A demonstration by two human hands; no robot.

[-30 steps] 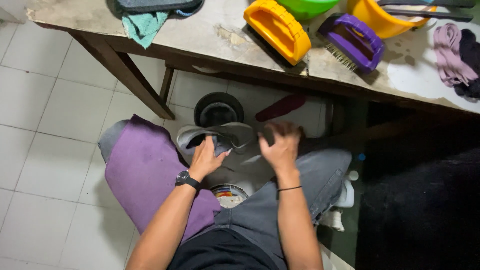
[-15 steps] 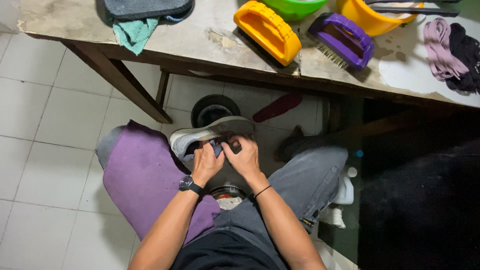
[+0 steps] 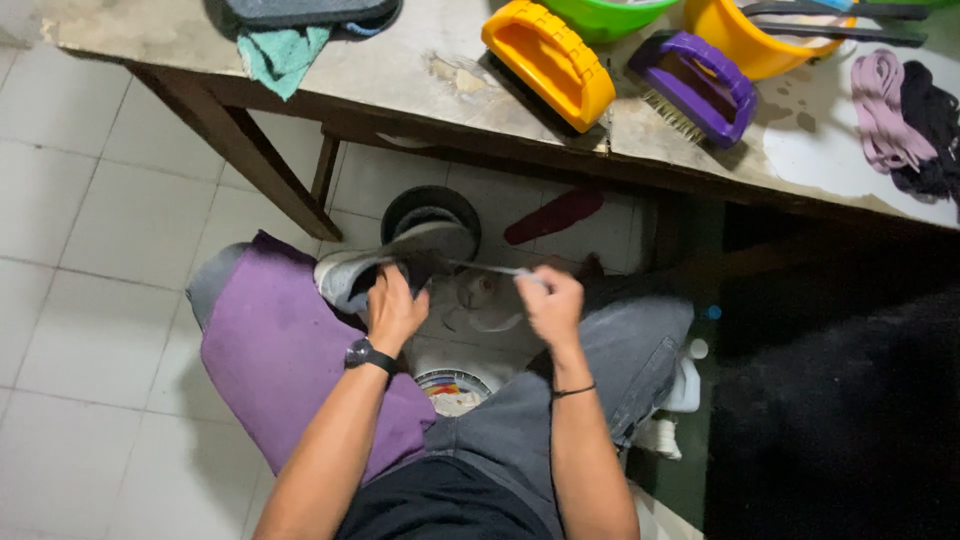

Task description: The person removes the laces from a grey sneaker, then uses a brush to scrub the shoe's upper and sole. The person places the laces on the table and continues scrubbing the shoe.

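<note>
At centre frame, below the desk [image 3: 420,75] edge, a grey sneaker [image 3: 385,262] rests on the person's lap, partly on a purple cloth [image 3: 275,350] draped over the left knee. The left hand [image 3: 393,308] is closed around the shoe's collar, fingers curled into the opening, wrist bent slightly inward, a black watch [image 3: 362,354] at the wrist. The right hand [image 3: 548,300] is pinched shut on a pale lace [image 3: 488,269], which runs taut from the shoe to that hand; the forearm rises from the lower centre of the frame, wrist near straight, a thin band around it.

Risks, as judged from this position:
- The lace is under tension. A sharp pull could jerk the shoe out of the left hand's hold and drop it toward the bucket [image 3: 430,212] on the floor below.
- The shoe sits on a sloping knee; if the left hand loosens, it may slide off the cloth.
- The pinch on the lace is narrow and could slip.

Upper frame: a yellow brush [image 3: 548,62] and a purple brush [image 3: 697,86] lie on the desk, well apart from both hands, with other laces [image 3: 900,120] at upper right.
</note>
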